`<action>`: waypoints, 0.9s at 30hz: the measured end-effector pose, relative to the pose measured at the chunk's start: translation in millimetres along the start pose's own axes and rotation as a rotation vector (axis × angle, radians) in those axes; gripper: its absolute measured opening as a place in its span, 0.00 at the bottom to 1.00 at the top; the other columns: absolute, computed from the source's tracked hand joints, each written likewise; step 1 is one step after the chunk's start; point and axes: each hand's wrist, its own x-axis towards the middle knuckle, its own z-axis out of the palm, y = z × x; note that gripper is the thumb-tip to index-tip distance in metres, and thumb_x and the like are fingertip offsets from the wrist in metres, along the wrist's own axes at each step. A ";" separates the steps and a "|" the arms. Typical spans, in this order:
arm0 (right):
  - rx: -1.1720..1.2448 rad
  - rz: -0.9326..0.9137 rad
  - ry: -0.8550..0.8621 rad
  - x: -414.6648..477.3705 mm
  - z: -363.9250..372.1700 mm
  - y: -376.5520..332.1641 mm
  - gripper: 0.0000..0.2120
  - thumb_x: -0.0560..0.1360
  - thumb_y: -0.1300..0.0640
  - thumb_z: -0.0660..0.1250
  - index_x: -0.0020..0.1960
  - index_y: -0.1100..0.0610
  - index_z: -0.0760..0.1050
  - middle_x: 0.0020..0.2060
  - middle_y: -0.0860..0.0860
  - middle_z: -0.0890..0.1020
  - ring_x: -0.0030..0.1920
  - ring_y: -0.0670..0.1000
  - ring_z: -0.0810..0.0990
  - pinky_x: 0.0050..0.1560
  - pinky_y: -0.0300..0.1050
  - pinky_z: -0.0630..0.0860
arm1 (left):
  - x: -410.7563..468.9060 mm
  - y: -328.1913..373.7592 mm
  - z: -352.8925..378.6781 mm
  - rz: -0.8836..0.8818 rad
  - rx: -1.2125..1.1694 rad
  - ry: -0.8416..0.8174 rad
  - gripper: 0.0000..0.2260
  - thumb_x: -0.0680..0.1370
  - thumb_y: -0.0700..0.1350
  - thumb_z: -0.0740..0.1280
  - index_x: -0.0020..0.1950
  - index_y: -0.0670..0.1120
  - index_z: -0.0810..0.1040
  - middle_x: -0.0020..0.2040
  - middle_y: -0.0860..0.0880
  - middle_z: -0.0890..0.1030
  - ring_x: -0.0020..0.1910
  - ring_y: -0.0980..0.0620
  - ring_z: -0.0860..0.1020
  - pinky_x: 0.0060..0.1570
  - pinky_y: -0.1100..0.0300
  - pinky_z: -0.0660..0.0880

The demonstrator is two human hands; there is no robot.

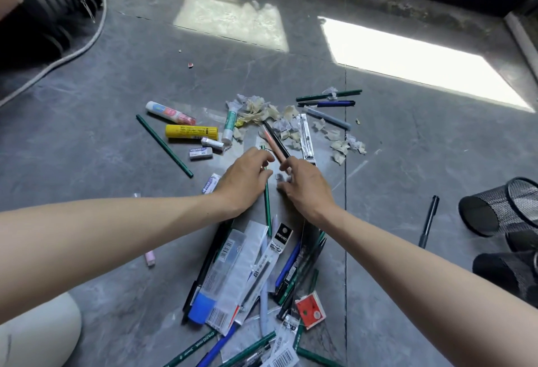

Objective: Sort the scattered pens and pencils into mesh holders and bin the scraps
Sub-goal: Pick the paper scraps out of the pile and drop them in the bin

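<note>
Pink pen point(272, 142) lies slanted on the grey floor point(102, 133), with a black pen point(277, 138) touching its right side. Right hand point(305, 189): fingers bent, thumb and index pinching the pink pen's near end. The black pen's end sits at the same fingertips; can't tell if it's in the pinch too. Left hand point(246, 181) is just left of the pink pen, fingers loosely curled over the top of a green pencil point(267, 206). Can't tell whether it grips the pencil or not. That pencil runs from beside the pink pen toward the person, between the wrists.

Paper scraps point(259, 108) are heaped at the pink pen's far end and trail off to its right. A refill packet point(306, 136) lies just right of the pink pen.

Left of the pink pen:
- green-and-white tube point(230, 125)
- two erasers point(201, 153)
- yellow glue stick point(191, 132)
- white tube with pink cap point(170, 112)
- long green pencil point(164, 146), farthest left

Beyond the pink pen and to the right: another green pencil point(346, 92), blue pen point(334, 103), grey pen point(327, 117).

Nearer the person than the pink pen is a heap of packets, blue pens and green pencils point(247, 273), with a red-and-white packet point(310, 310) at its right edge.

Well right of the pink pen, the black mesh holders point(500, 206) lie on their sides, with a lone black marker point(429, 221) near them.
</note>
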 end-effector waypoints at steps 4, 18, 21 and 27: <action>-0.013 0.054 -0.075 4.6 1.4 -6.5 0.06 0.74 0.55 0.69 0.48 0.52 0.74 0.45 0.50 0.76 0.50 0.54 0.77 0.46 0.47 0.71 | -6.2 -1.5 -1.0 -0.117 0.170 0.185 0.15 0.75 0.34 0.61 0.61 0.44 0.71 0.60 0.44 0.70 0.58 0.45 0.70 0.53 0.53 0.68; 0.207 0.197 -0.058 3.1 4.3 -7.7 0.07 0.72 0.63 0.69 0.47 0.55 0.73 0.46 0.53 0.79 0.47 0.54 0.78 0.49 0.47 0.75 | -9.6 -19.6 -9.9 -0.255 0.293 0.007 0.07 0.78 0.42 0.63 0.56 0.47 0.72 0.57 0.46 0.73 0.56 0.44 0.72 0.54 0.54 0.66; 0.144 0.182 -0.091 3.7 1.8 -7.4 0.05 0.73 0.63 0.68 0.40 0.56 0.75 0.42 0.53 0.79 0.46 0.54 0.78 0.51 0.47 0.75 | -1.6 -19.2 -15.6 -0.229 0.249 0.039 0.02 0.78 0.39 0.62 0.48 0.46 0.72 0.55 0.46 0.73 0.51 0.45 0.73 0.47 0.53 0.69; 0.143 0.178 -0.076 -3.8 3.4 -3.4 0.05 0.72 0.63 0.67 0.39 0.56 0.74 0.43 0.54 0.81 0.47 0.55 0.78 0.49 0.46 0.74 | -23.4 -10.6 -9.7 0.159 0.355 -0.067 0.03 0.78 0.42 0.63 0.50 0.44 0.73 0.50 0.46 0.71 0.48 0.47 0.71 0.44 0.57 0.66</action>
